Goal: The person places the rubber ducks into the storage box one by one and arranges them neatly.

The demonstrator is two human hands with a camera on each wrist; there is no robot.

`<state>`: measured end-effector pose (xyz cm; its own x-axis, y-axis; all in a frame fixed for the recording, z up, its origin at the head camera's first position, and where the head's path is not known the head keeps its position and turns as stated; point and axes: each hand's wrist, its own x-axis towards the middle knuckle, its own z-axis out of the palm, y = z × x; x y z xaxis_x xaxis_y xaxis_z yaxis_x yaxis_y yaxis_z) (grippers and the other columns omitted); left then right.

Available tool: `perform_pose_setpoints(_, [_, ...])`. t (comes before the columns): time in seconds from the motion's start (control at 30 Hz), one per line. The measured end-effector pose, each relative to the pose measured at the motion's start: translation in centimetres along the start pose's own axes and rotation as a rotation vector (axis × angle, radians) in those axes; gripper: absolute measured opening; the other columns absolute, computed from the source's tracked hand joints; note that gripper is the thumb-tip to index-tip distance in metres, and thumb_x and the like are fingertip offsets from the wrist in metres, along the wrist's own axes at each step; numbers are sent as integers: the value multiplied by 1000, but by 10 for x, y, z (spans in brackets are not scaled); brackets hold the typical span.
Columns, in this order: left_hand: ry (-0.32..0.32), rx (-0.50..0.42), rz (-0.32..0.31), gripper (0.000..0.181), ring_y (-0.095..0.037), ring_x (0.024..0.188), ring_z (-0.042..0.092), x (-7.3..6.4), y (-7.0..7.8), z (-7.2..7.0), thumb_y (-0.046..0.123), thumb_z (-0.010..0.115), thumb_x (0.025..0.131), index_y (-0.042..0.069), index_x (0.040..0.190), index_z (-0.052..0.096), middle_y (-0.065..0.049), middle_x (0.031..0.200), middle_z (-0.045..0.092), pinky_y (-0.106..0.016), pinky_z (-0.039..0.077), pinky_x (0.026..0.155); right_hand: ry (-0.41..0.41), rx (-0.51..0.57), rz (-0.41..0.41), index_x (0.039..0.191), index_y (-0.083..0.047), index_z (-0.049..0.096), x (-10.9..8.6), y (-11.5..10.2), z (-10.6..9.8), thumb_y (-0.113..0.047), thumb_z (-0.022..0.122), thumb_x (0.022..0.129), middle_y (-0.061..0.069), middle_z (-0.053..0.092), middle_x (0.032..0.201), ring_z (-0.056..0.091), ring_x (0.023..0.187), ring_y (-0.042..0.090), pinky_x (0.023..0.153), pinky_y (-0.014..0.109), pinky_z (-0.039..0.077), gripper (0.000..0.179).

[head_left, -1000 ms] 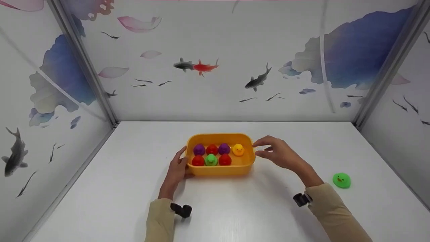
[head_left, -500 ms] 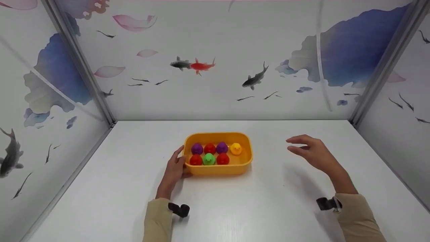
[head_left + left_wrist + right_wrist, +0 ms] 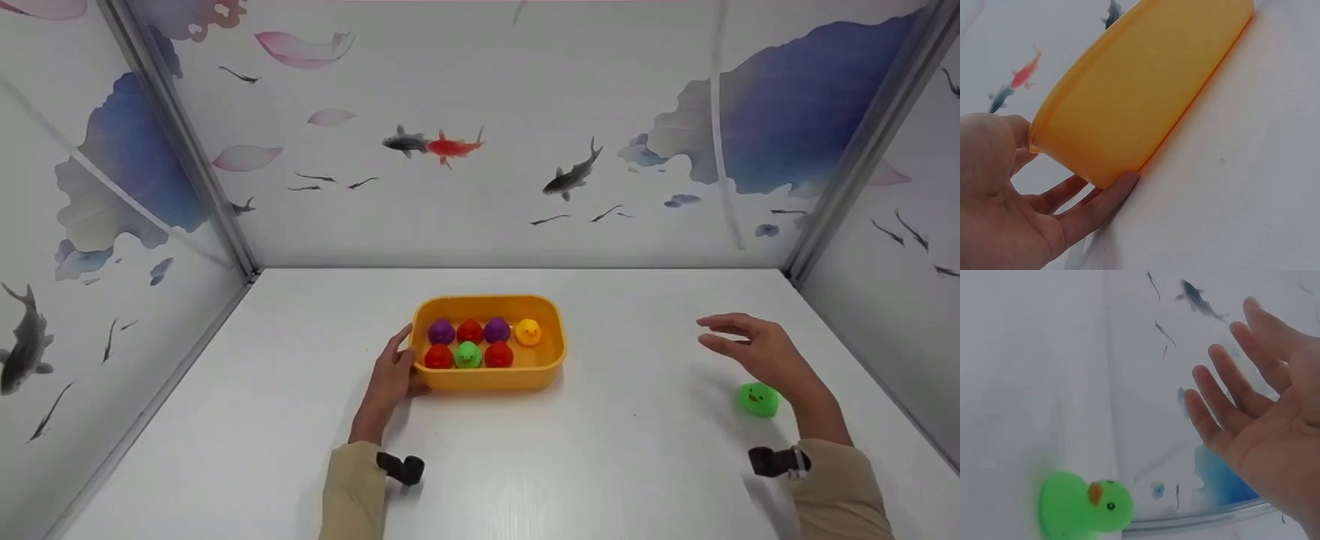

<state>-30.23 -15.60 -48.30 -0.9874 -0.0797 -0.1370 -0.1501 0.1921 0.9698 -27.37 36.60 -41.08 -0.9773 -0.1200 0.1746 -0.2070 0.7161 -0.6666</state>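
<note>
A yellow plastic box [image 3: 487, 381] stands on the white table, holding several small toy ducks in red, purple, green and yellow. My left hand [image 3: 391, 375] grips its left end; in the left wrist view that hand [image 3: 1022, 202] has one digit at the rim and a fingertip at the bottom edge. Off to the right, my right hand [image 3: 765, 356] hovers with nothing in it, fingers apart. Close below it sits a lone green rubber duck [image 3: 757, 400], which the right wrist view shows as a bright green duck [image 3: 1072, 506] with an orange beak.
White panels printed with fish and blue leaves enclose the table [image 3: 525, 465] at the back and both sides. Inside the box, a yellow duck [image 3: 528, 332] sits at the right end of the back row.
My right hand has moved from the box's right end out to the right, over beside the lone green duck. The left hand stays at the box.
</note>
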Motion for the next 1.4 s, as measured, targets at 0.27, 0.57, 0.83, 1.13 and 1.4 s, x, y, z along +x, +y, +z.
perform_pose_setpoints(0.27, [6,-1,-17,52,-25,105,66,2,0,1,29,42,108,31,158,29,-20,147,51,-34,63,81,-4,-5,98,140,-8,56,-14,37,-22,-46,65,95,3,58,135,50,123,1,103,55,46,60])
perform_pose_setpoints(0.57, [0,-11,-7,52,-24,102,66,1,-2,0,30,42,108,30,158,29,-19,147,50,-34,63,81,-139,18,217,147,-2,44,-22,64,-27,-49,62,96,28,36,155,33,141,52,105,68,39,72])
perform_pose_setpoints(0.83, [16,-11,-10,51,-22,98,66,0,1,1,30,42,108,32,158,30,-19,146,52,-35,63,81,-231,-22,244,148,2,39,-22,73,-22,-47,63,96,38,24,156,35,139,57,105,70,40,76])
perform_pose_setpoints(1.13, [16,-25,-24,51,-22,94,67,2,-1,2,30,42,108,33,158,30,-18,146,51,-33,63,81,-270,-17,281,146,4,39,-23,81,-19,-49,64,95,39,24,155,34,140,56,106,71,37,77])
perform_pose_setpoints(1.4, [8,-21,-25,51,-21,92,67,2,-1,1,31,42,108,33,158,30,-18,147,50,-34,63,80,-279,-44,268,141,4,44,-27,88,-23,-46,67,94,34,36,153,36,140,53,102,55,47,72])
